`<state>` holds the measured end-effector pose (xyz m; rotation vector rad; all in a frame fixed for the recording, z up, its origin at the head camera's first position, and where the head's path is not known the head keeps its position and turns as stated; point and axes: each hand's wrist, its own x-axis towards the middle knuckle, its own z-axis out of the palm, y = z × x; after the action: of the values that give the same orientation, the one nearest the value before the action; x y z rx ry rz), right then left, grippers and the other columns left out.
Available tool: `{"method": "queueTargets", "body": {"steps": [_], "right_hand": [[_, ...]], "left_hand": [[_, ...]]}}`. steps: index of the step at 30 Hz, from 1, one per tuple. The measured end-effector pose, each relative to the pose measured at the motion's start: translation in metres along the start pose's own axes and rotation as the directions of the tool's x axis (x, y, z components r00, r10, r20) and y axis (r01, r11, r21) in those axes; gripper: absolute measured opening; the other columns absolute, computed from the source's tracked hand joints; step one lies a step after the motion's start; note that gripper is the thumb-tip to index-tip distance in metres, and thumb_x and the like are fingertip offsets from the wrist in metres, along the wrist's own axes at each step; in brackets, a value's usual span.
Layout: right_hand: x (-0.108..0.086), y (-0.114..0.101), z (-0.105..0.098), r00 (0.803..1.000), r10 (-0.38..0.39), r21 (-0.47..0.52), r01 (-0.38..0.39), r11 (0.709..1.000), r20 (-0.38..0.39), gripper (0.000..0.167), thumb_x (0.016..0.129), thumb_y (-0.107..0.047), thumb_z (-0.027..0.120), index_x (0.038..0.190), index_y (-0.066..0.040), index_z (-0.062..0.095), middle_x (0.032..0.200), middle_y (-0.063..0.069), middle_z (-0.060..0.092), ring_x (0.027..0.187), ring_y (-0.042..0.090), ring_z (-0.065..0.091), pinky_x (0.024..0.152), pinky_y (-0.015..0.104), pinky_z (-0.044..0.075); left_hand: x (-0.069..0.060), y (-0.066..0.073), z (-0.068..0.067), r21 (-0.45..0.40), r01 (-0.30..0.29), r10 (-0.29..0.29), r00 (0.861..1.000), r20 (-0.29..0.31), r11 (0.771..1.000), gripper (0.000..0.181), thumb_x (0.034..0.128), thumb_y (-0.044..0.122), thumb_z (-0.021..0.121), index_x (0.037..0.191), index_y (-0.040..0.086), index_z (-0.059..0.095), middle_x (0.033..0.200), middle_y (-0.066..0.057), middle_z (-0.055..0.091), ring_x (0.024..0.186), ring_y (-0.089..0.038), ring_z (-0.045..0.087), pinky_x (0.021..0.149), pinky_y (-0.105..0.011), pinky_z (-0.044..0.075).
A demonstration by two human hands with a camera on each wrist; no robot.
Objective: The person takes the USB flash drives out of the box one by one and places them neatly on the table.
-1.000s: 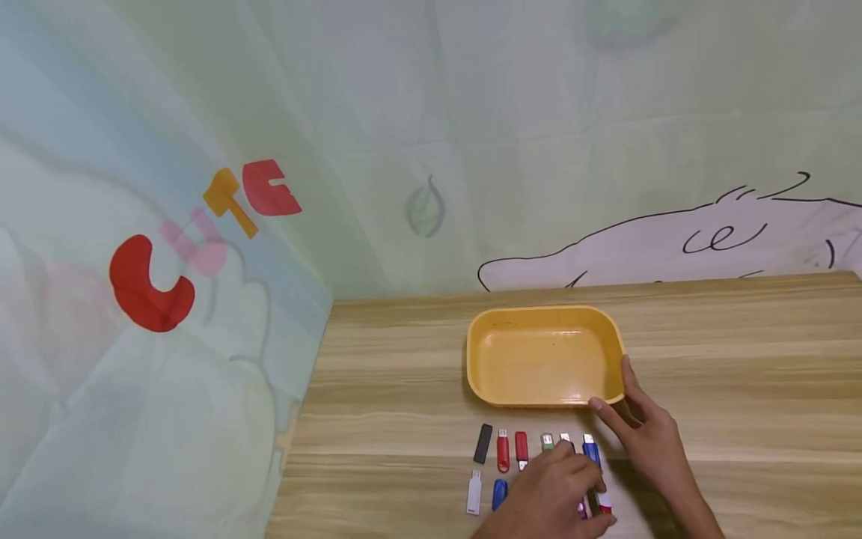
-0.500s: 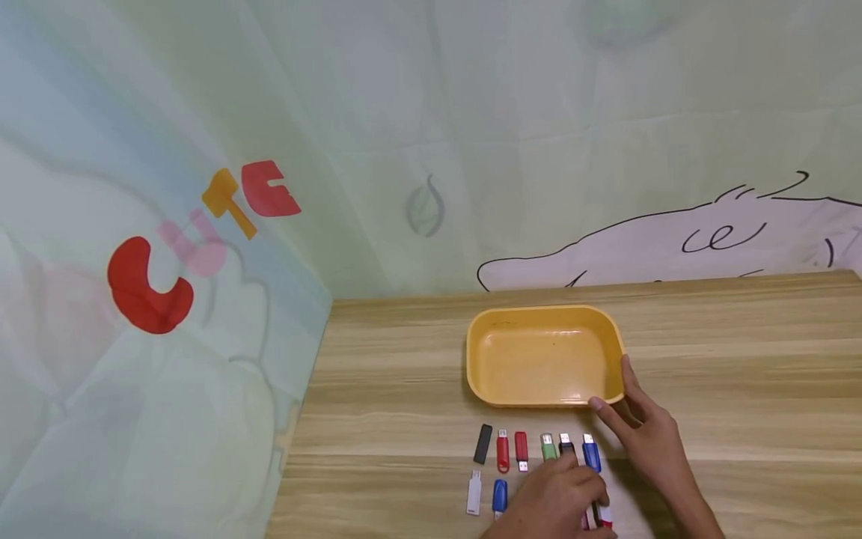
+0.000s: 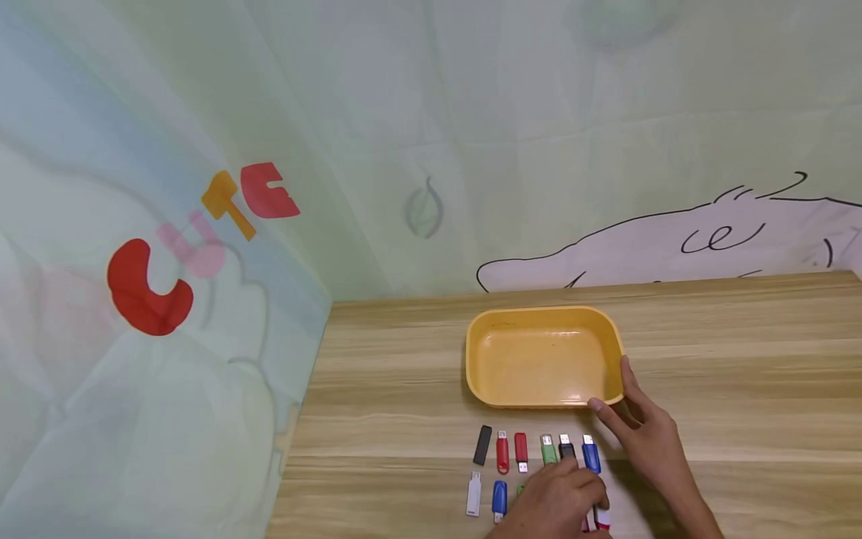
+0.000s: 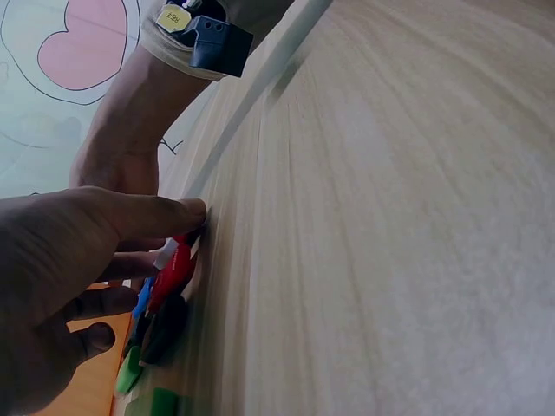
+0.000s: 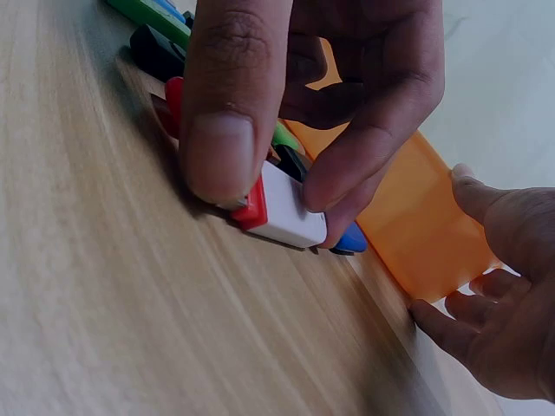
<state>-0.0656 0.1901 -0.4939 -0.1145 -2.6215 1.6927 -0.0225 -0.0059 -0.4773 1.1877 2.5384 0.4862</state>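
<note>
My left hand reaches over several USB drives on the wooden table. In the right wrist view its thumb and fingers pinch a white USB drive with a red end, lying on the wood. Part of that drive is hidden under the fingers in the head view. Above it lie a blue USB drive, a black one and a green one. My right hand grips the near right corner of a yellow plastic basin, thumb at the front rim and fingers along the side.
To the left lie a black USB drive, two red ones, a white one and a blue one. A printed curtain rises behind the table and along its left side.
The left hand has drawn slightly nearer, and the white USB drive with the red end has slid the same way. More of the green, black and blue drives shows. The right hand stays put.
</note>
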Motion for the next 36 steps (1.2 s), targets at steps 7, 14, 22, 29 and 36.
{"method": "queueTargets", "body": {"steps": [7, 14, 22, 29, 36], "right_hand": [[0.0004, 0.0004, 0.0008, 1.0, -0.001, -0.013, 0.001, 1.0, -0.004, 0.085, 0.1, -0.028, 0.076, 0.167, -0.018, 0.024, 0.165, 0.024, 0.032, 0.138, 0.053, 0.05, 0.089, -0.001, 0.038], [-0.0001, -0.0008, 0.0012, 1.0, -0.005, 0.0, 0.005, 1.0, -0.004, 0.085, 0.1, -0.028, 0.076, 0.167, -0.018, 0.023, 0.165, 0.025, 0.031, 0.138, 0.054, 0.05, 0.088, -0.001, 0.04], [0.0011, -0.0013, 0.001, 1.0, 0.011, -0.004, -0.011, 1.0, 0.002, 0.086, 0.101, -0.03, 0.075, 0.167, -0.018, 0.022, 0.165, 0.024, 0.03, 0.138, 0.055, 0.049, 0.088, -0.001, 0.04], [0.001, -0.0025, 0.001, 1.0, 0.029, -0.02, -0.029, 0.999, 0.009, 0.086, 0.101, -0.034, 0.075, 0.167, -0.02, 0.021, 0.166, 0.023, 0.03, 0.139, 0.054, 0.049, 0.087, -0.002, 0.039], [0.0014, -0.002, 0.001, 1.0, 0.013, -0.028, -0.013, 1.0, 0.007, 0.086, 0.1, -0.033, 0.075, 0.167, -0.02, 0.022, 0.165, 0.024, 0.032, 0.138, 0.054, 0.05, 0.086, -0.002, 0.039]], "left_hand": [[0.0005, 0.0004, 0.0, 0.023, 0.008, -0.009, 1.0, 0.018, 1.0, 0.032, 0.0992, 0.056, 0.068, 0.119, 0.032, 0.074, 0.116, 0.02, 0.069, 0.097, 0.005, 0.048, 0.087, -0.007, 0.038], [0.0, 0.0002, -0.0016, 0.014, 0.025, -0.026, 0.998, 0.059, 1.0, 0.036, 0.0988, 0.06, 0.066, 0.122, 0.033, 0.072, 0.121, 0.019, 0.068, 0.099, 0.005, 0.049, 0.091, -0.009, 0.041], [-0.0003, 0.0006, 0.0, 0.06, 0.013, -0.015, 0.999, 0.043, 0.998, 0.038, 0.0976, 0.062, 0.067, 0.123, 0.034, 0.072, 0.121, 0.02, 0.068, 0.099, 0.005, 0.048, 0.089, -0.008, 0.039], [-0.0008, 0.0006, -0.0004, 0.068, 0.019, -0.023, 0.999, 0.047, 0.997, 0.039, 0.0977, 0.063, 0.067, 0.124, 0.034, 0.072, 0.123, 0.02, 0.068, 0.101, 0.005, 0.05, 0.091, -0.009, 0.041], [-0.0018, -0.0002, -0.0007, 0.059, 0.015, -0.018, 0.999, 0.042, 0.998, 0.039, 0.0982, 0.063, 0.066, 0.124, 0.034, 0.072, 0.125, 0.02, 0.068, 0.103, 0.005, 0.051, 0.092, -0.01, 0.042]]}}
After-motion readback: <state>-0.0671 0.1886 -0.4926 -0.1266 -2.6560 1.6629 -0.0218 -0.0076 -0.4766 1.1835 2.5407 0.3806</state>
